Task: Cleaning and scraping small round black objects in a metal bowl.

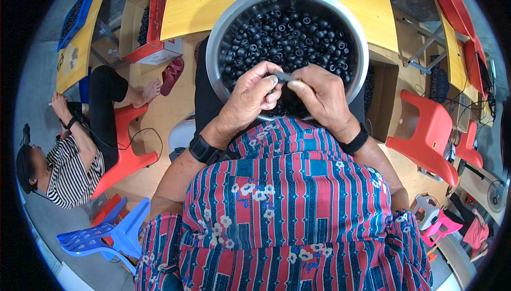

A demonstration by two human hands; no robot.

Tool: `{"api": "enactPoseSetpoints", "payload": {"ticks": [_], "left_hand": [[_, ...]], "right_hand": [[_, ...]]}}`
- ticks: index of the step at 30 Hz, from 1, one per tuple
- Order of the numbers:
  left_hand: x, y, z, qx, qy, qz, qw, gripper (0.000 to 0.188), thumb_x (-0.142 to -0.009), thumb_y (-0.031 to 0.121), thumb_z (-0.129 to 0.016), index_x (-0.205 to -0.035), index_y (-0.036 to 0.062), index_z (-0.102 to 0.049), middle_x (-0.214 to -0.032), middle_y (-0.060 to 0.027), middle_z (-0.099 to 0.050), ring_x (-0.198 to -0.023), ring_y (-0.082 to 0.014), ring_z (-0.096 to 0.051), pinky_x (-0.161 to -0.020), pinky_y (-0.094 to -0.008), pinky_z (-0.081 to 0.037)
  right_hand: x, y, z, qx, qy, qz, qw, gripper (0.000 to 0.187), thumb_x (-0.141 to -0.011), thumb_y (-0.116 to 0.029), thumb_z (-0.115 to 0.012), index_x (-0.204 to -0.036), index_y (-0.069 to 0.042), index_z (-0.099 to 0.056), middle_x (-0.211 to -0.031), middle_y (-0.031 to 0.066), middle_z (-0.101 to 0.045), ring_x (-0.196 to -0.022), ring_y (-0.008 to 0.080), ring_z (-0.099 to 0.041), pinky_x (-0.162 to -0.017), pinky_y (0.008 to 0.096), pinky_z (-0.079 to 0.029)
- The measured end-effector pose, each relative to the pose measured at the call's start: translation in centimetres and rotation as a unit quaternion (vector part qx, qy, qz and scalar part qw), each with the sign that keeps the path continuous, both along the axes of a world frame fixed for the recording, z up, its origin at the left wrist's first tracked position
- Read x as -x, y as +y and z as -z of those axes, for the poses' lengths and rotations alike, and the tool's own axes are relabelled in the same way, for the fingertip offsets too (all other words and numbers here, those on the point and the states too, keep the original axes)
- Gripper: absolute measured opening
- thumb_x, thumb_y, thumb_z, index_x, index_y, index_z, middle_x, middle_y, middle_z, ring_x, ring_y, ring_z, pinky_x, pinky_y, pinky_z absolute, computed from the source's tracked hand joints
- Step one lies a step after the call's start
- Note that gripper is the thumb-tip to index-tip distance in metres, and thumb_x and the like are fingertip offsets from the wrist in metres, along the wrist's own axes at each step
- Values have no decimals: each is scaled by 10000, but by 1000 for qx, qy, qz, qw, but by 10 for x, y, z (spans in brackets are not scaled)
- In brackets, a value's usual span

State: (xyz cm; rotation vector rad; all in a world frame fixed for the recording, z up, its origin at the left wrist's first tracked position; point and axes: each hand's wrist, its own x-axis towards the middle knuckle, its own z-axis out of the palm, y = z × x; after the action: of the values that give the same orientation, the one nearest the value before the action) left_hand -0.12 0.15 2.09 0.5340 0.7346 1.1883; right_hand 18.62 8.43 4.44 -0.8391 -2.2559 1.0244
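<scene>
A wide metal bowl [357, 30] rests against my lap at the edge of the yellow table. Small round black plastic parts [290, 38], many with a hole in the end, fill it. Over its near side, my left hand [253, 91] pinches a small dark piece between thumb and fingers. My right hand [319, 91] grips the other end of that dark piece [282, 77], thumb against it. The two hands almost meet there. Fingers cover most of the piece, so its full shape is hidden.
The yellow table [191, 3] stands ahead. At left are a red carton [154, 19], a blue tray [77, 17] and a seated person [74, 158]. Red stools [426, 136] and red basins [458, 9] are at right; a blue chair [112, 232] stands behind left.
</scene>
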Motion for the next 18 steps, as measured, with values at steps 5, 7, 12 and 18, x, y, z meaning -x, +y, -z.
{"api": "enactPoseSetpoints", "payload": {"ticks": [5, 7, 12, 18], "left_hand": [[-3, -2, -11, -17, 13, -1, 1000, 165, -1003, 181, -504, -1108, 54, -505, -921, -13, -487, -657, -46, -412, -526, -173, -323], [-2, -2, -9, -9, 24, -11, 1000, 171, -1002, 187, -508, -1107, 52, -505, -922, -13, -488, -656, -47, -409, -530, -171, -318], [-7, -2, -8, -11, 14, -16, 1000, 182, -1001, 196, -511, -1111, 51, -507, -935, -13, -493, -664, -47, -407, -539, -172, -317], [-8, -1, -8, 12, 1, -44, 999, 141, -1009, 115, -456, -1114, 45, -521, -848, -2, -474, -663, -34, -409, -523, -175, -331]], "right_hand": [[-1, 0, -5, 9, 3, 59, 998, 196, -877, -194, -665, -911, -1, -664, -836, 161, -648, -792, 360, -641, -697, 396, -507], [0, 1, -1, 54, 43, 67, 995, 201, -900, -176, -648, -922, 23, -669, -857, 163, -661, -807, 317, -656, -734, 358, -509], [-1, 3, 10, 117, 134, 67, 982, 201, -917, -170, -635, -948, 24, -678, -885, 156, -670, -827, 267, -653, -762, 326, -500], [-3, -3, -5, -7, 29, -6, 1000, 195, -871, -219, -685, -945, -39, -676, -797, 130, -617, -736, 311, -627, -673, 370, -500]]}}
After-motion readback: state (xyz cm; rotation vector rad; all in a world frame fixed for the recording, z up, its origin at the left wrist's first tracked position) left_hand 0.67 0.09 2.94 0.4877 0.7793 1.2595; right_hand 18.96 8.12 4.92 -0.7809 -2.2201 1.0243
